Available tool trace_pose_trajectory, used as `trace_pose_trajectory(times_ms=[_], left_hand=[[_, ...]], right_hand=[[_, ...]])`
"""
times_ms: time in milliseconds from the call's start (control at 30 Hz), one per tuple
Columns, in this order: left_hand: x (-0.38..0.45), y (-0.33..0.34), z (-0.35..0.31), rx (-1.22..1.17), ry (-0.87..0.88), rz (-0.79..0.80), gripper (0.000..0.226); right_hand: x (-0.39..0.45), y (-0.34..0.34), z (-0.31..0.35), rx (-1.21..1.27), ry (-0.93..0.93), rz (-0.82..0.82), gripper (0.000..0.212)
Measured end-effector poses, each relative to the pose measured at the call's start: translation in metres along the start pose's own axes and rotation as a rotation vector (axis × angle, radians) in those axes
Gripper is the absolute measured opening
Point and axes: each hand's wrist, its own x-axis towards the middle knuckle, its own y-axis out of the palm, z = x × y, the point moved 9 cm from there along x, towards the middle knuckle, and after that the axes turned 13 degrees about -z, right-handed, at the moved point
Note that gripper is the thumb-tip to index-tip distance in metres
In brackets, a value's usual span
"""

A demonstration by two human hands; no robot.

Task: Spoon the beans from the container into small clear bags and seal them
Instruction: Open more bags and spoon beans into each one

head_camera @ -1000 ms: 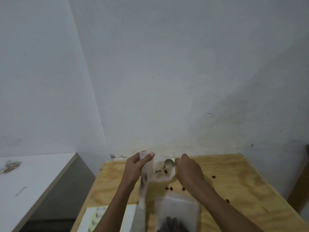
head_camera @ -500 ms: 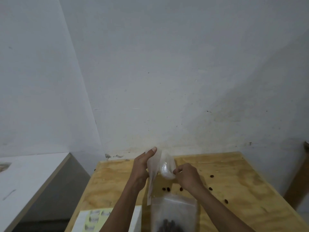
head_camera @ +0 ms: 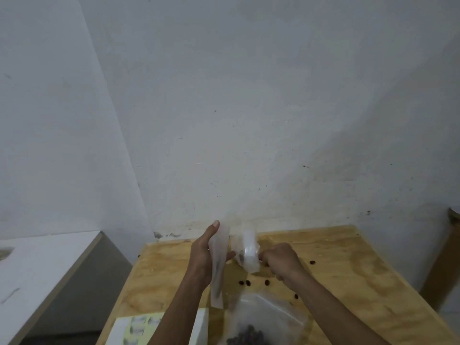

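My left hand [head_camera: 202,255] grips a long flat bundle of clear bags [head_camera: 217,270] that hangs down toward the wooden table [head_camera: 348,282]. Just to its right, my right hand [head_camera: 281,261] pinches the edge of a small clear bag [head_camera: 247,250] held above the table, with a few dark beans showing inside. A large clear container bag [head_camera: 263,312] with dark beans [head_camera: 249,334] at its bottom lies at the near edge, between my forearms. No spoon shows.
Several loose beans [head_camera: 245,282] lie scattered on the table, one [head_camera: 312,262] further right. A white box with a label sheet [head_camera: 139,329] sits at the near left. A white counter [head_camera: 44,265] stands left of the table, with the wall close behind.
The spoon seen at the small bag's mouth a second ago is gone from view. My right hand has shifted to pinching the bag's edge, and the two hands have drawn slightly apart.
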Motion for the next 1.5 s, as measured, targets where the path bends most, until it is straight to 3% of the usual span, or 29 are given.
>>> trace_pose_trajectory(times_ms=[67,167,300,367,533,667,800,867,967,1100,1267,1500], left_hand=[[0.000,-0.004,0.000,0.034,0.007,-0.007,0.050],[-0.001,-0.003,-0.011,0.094,0.110,0.018,0.050],[-0.014,0.009,-0.038,0.265,0.294,0.061,0.017],[-0.016,0.012,-0.042,0.321,0.332,0.075,0.013],[-0.011,-0.001,-0.024,0.326,0.207,0.026,0.023],[-0.006,-0.012,-0.002,0.336,0.101,-0.031,0.051],[-0.004,-0.017,-0.002,0.359,0.111,-0.064,0.026],[-0.002,-0.023,-0.012,0.343,0.187,-0.102,0.028],[-0.005,-0.029,-0.036,0.389,0.442,-0.174,0.062],[-0.031,-0.025,-0.060,0.560,0.712,-0.219,0.090],[-0.048,-0.006,-0.059,0.831,0.933,-0.151,0.098],[-0.068,0.012,-0.050,0.866,1.050,-0.076,0.091]], right_hand=[[0.001,-0.001,0.003,-0.018,-0.032,-0.026,0.019],[0.005,-0.005,0.014,-0.097,-0.147,-0.071,0.039],[0.007,-0.005,0.017,-0.122,-0.110,-0.061,0.029],[0.005,-0.004,0.015,-0.108,-0.080,-0.052,0.026],[0.003,-0.005,0.008,-0.045,-0.082,-0.015,0.026],[0.004,-0.014,0.011,-0.038,-0.089,-0.045,0.030],[0.005,-0.028,0.021,-0.001,-0.125,-0.057,0.035],[0.004,-0.035,0.025,-0.013,-0.134,-0.065,0.032],[0.004,-0.048,0.028,-0.044,-0.121,-0.087,0.029],[-0.003,-0.063,0.037,-0.064,-0.131,-0.093,0.027],[-0.018,-0.074,0.049,-0.051,-0.123,-0.050,0.029],[-0.025,-0.072,0.045,-0.097,-0.071,-0.003,0.019]])
